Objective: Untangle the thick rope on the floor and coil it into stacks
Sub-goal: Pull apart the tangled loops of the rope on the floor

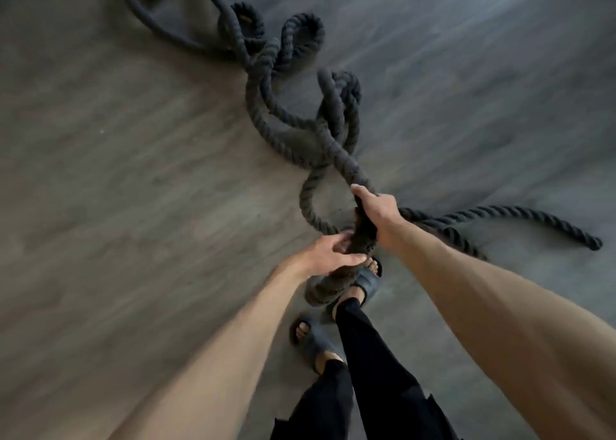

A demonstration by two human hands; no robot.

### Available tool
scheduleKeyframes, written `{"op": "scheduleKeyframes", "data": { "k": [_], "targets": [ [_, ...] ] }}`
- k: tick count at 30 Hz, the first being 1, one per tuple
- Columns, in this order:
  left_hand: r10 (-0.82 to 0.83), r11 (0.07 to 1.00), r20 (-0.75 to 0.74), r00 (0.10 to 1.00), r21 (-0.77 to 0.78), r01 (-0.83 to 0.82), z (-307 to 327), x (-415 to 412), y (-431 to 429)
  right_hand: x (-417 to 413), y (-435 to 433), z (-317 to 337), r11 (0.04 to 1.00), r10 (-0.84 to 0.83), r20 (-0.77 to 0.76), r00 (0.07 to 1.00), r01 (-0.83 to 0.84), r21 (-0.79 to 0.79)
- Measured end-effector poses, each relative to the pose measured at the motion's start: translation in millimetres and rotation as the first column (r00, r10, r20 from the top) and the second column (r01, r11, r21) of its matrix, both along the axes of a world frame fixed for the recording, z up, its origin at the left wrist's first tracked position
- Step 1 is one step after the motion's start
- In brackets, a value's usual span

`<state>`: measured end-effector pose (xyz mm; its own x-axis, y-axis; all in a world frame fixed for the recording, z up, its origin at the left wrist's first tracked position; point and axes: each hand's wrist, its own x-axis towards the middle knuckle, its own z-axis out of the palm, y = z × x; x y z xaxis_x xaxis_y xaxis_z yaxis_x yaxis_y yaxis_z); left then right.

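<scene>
Near edge: legs in black trousers point(366, 373), feet in dark slide sandals point(315, 341). The right foot is set ahead of the left.

Just beyond the feet, both bare forearms reach to the middle of the view. The left hand point(328, 251) is on the thick rope point(256, 106), thumb across the near side and fingers curled over the far side, slightly spread. Motion blur hides how firm the grip is. A short bight of rope sags below this hand, over the toes of the forward sandal.

The right hand point(376, 211), just beyond and to the right, is clenched round the same lifted section, fingers wrapped tight together, thumb pointing far. Between the hands the rope runs near to far, tilted slightly right.

From the right fist one strand goes right along the grey floor point(133, 139), curving to a free end near the right edge. A second strand lies close beside it for part of the way.

Beyond the fist the rope rises into a tangle: one open loop on the left near the hand, then several crossed and twisted loops stacked farther out. The long axis of the tangle runs diagonally, from centre toward far left.

Farthest: two strands leave the tangle, sweep left and exit at the top edge, left of centre.
</scene>
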<state>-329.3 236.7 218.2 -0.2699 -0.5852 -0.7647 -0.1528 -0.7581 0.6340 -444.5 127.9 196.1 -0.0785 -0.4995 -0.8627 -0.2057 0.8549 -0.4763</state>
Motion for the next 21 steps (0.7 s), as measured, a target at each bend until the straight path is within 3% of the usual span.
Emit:
{"op": "scheduleKeyframes", "data": {
  "k": [2,4,6,7,9,11,13,16,19,21],
  "targets": [
    [0.180,0.971,-0.133,0.975,0.182,-0.154,5.0,12.4,0.7,-5.2,10.2,11.0,0.999,0.022,0.077,0.997,-0.024,0.023],
    [0.372,0.904,0.001,0.928,0.224,-0.363,-0.7,25.8,-7.1,-12.4,12.7,24.7,0.985,0.087,0.252,0.964,-0.120,0.120],
    [0.581,0.779,0.157,0.799,0.178,-0.601,-9.5,37.8,-21.6,-22.9,9.4,40.0,0.922,0.180,0.464,0.868,-0.313,0.227],
    [0.682,0.687,0.164,0.713,0.191,-0.701,-15.1,43.2,-31.7,-28.6,6.4,44.1,0.875,0.206,0.554,0.807,-0.406,0.265],
    [0.829,0.512,0.066,0.555,0.309,-0.802,-25.2,48.0,-58.3,-40.9,0.7,46.4,0.784,0.241,0.669,0.704,-0.548,0.294],
    [0.888,0.413,0.006,0.459,0.428,-0.804,-30.0,45.6,-87.3,-53.7,-2.9,38.5,0.715,0.272,0.718,0.641,-0.634,0.295],
    [0.870,0.444,0.009,0.493,0.419,-0.792,-26.5,35.1,-107.8,-64.6,1.1,27.8,0.673,0.287,0.726,0.625,-0.671,0.312],
    [0.799,0.557,0.066,0.598,0.294,-0.777,-19.9,8.1,-129.5,-78.1,-4.8,9.0,0.735,0.265,0.677,0.686,-0.599,0.319],
    [0.517,0.844,0.125,0.847,0.090,-0.528,-31.5,-11.6,-129.7,-75.8,-35.6,-7.5,0.938,0.012,0.429,0.903,-0.158,0.307],
    [0.304,0.950,0.190,0.934,0.010,-0.311,-42.7,-29.3,-118.5,-71.0,-63.7,-11.6,0.975,-0.158,0.306,0.939,0.098,0.201]
  ]
}}
